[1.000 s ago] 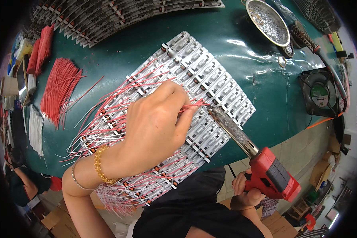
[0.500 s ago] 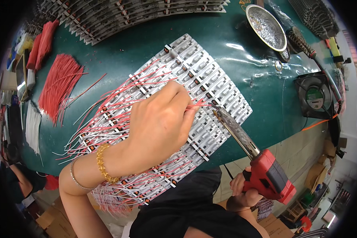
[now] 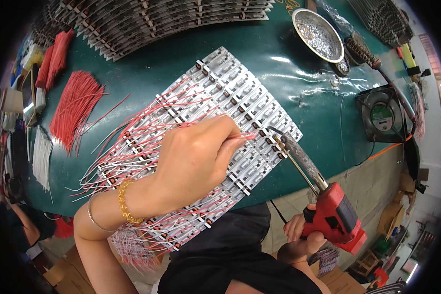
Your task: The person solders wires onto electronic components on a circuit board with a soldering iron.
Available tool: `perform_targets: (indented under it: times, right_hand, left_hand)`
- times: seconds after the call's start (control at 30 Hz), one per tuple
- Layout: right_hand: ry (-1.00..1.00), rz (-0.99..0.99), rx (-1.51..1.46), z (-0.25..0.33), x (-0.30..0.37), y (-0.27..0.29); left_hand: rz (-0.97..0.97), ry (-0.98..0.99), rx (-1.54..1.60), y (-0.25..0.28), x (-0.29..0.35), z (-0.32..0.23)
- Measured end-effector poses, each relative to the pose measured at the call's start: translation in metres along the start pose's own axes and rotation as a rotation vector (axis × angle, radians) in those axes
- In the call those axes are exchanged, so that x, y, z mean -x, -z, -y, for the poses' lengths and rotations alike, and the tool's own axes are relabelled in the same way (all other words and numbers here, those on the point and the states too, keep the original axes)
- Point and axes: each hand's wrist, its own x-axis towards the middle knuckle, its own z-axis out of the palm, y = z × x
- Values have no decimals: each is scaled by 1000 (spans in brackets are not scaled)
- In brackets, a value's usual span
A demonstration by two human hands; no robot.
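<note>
A panel of silver-grey circuit modules (image 3: 274, 105) lies at a slant before me, with many red and white wires along its left part. Above its middle, my left hand (image 3: 193, 157) is closed in a pinch on thin red wires (image 3: 247, 135), whose ends point right. My right hand (image 3: 301, 235) grips a red and black soldering gun (image 3: 335, 213) at the lower right. Its dark bent tip sits over the modules close to the wire ends; whether they touch I cannot tell. A thin metal tube runs alongside the gun's barrel.
Stacked module panels (image 3: 166, 24) stand at the back. At left lie bundles of red wires (image 3: 76, 105) and white wires (image 3: 42, 157). A metal bowl (image 3: 339, 60) of solder scraps, an iron in a coiled holder (image 3: 365, 55) and a black fan (image 3: 379, 115) occupy the right side.
My left hand has shifted toward the right and nearer to me over the panel, still pinching red wires. The soldering gun has moved slightly right along the modules.
</note>
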Motion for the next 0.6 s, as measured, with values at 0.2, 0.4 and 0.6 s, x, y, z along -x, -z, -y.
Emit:
perform_targets:
  times: [0.2, 0.4, 0.6]
  right_hand:
    - [-117, 162, -87, 16, -9, -12]
    - [-148, 195, -61, 14, -7, -6]
    - [-56, 201, 201, -8, 10, 19]
  left_hand:
    - [34, 34, -194, 0, 0, 2]
    - [36, 6, -212, -1, 0, 3]
    - [17, -22, -243, -2, 2, 3]
